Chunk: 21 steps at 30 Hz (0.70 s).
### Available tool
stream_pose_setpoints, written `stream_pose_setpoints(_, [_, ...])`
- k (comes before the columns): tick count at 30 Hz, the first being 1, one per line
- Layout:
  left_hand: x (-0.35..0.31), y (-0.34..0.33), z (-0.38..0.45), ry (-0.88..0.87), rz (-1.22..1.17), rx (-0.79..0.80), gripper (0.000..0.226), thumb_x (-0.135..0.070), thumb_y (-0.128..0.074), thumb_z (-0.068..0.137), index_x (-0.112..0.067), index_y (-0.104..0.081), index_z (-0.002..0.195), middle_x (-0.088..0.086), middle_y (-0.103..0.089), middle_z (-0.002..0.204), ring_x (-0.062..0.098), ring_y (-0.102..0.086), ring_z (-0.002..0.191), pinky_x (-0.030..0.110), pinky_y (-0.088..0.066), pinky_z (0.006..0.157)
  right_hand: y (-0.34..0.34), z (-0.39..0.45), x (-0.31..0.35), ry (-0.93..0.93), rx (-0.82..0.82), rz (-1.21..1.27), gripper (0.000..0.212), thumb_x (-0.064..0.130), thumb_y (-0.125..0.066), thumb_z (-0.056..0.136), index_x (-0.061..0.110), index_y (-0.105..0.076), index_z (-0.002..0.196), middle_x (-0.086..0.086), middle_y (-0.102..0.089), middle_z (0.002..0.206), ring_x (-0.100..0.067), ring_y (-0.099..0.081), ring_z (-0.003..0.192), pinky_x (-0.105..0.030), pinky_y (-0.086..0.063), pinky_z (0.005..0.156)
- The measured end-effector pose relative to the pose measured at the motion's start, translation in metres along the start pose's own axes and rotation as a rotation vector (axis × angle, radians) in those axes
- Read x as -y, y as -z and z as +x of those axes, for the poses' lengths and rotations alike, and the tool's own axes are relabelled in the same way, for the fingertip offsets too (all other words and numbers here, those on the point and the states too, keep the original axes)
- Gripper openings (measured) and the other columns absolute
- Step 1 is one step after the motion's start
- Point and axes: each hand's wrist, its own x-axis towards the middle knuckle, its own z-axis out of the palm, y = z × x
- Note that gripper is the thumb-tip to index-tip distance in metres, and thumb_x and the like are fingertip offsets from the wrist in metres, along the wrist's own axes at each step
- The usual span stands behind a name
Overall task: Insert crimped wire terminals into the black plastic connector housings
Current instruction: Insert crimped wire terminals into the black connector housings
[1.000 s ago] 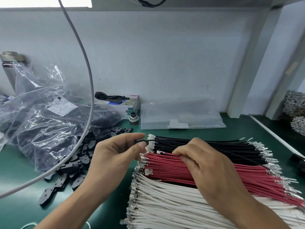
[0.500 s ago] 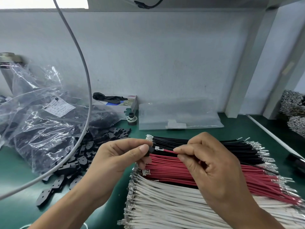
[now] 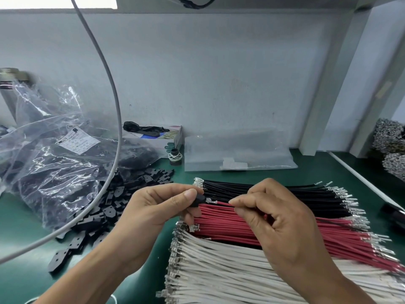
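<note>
1. Housing (image 3: 198, 200), a small black plastic piece, sits pinched between thumb and fingers of the left hand (image 3: 157, 209), held above the near end of the wire bundles
2. Just to its right, the crimped terminal (image 3: 211, 202) of a single red wire (image 3: 223, 204) points at the housing's opening, its tip at the mouth or just short of it; the right hand (image 3: 274, 218) pinches that wire close behind the crimp
3. To seat it well, I judge the terminal should be kept in line with the cavity and pushed straight, gripping near the crimp so the wire does not buckle; whether it is turned the right way cannot be told from here
4. Under the hands lie three flat bundles on the green bench (image 3: 26, 216): black wires (image 3: 274, 189) farthest, red wires (image 3: 230, 227) in the middle, white wires (image 3: 219, 270) nearest, all with metal terminals at both ends
5. Left of them a heap of loose housings (image 3: 105, 207) spills from a clear plastic bag (image 3: 50, 167)
6. A grey cable (image 3: 114, 88) arcs across the left of the view, clear of the hands; nothing blocks the insertion
</note>
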Motion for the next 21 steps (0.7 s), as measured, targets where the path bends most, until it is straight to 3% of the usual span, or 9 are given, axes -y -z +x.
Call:
stream_pose_setpoints(3, [0.000, -0.001, 0.000, -0.002, 0.006, 0.020, 0.029, -0.023, -0.084, 0.079, -0.001, -0.080, 0.097, 0.019, -0.072, 0.076, 0.023, -0.063, 0.066, 0.023, -0.055, 0.069, 0.001, 0.000, 0.001, 0.002, 0.002, -0.010, 0.016, 0.035, -0.063, 0.089, 0.032, -0.078, 0.094, 0.013, -0.060, 0.089, -0.007, -0.062, 0.085, -0.009, -0.043, 0.070])
stream_pose_setpoints(6, [0.000, 0.000, 0.000, -0.005, 0.008, 0.020, 0.036, -0.030, -0.085, 0.079, -0.001, -0.080, 0.099, 0.020, -0.072, 0.077, 0.023, -0.063, 0.067, 0.022, -0.055, 0.070, 0.001, 0.001, 0.000, 0.049, -0.006, -0.071, 0.014, 0.033, -0.065, 0.095, 0.029, -0.078, 0.095, 0.014, -0.058, 0.086, -0.008, -0.060, 0.080, -0.011, -0.043, 0.068])
stream_pose_setpoints(11, [0.001, 0.002, 0.001, -0.017, 0.036, 0.017, 0.042, -0.036, -0.082, 0.074, -0.003, -0.080, 0.099, 0.022, -0.073, 0.080, 0.025, -0.064, 0.067, 0.023, -0.056, 0.070, 0.003, 0.002, 0.000, 0.252, -0.027, -0.316, 0.008, 0.015, -0.075, 0.091, 0.018, -0.080, 0.097, 0.008, -0.056, 0.081, -0.011, -0.053, 0.070, -0.030, -0.049, 0.052])
stream_pose_setpoints(17, [0.001, -0.006, -0.002, -0.042, 0.046, 0.018, 0.026, -0.022, -0.082, 0.076, -0.004, -0.082, 0.095, 0.021, -0.073, 0.075, 0.022, -0.065, 0.064, 0.023, -0.055, 0.065, 0.001, 0.002, 0.003, 0.184, 0.018, -0.214, 0.020, 0.033, -0.057, 0.097, 0.025, -0.075, 0.098, 0.016, -0.054, 0.088, -0.004, -0.055, 0.074, -0.022, -0.049, 0.061])
stream_pose_setpoints(21, [0.004, -0.011, -0.004, -0.048, 0.035, -0.009, 0.030, -0.027, -0.077, 0.075, -0.004, -0.082, 0.094, 0.020, -0.073, 0.075, 0.022, -0.064, 0.063, 0.024, -0.056, 0.064, -0.008, 0.001, 0.007, 0.244, -0.011, -0.297, 0.016, 0.021, -0.060, 0.098, 0.015, -0.074, 0.101, 0.007, -0.055, 0.087, -0.011, -0.055, 0.073, -0.031, -0.051, 0.057])
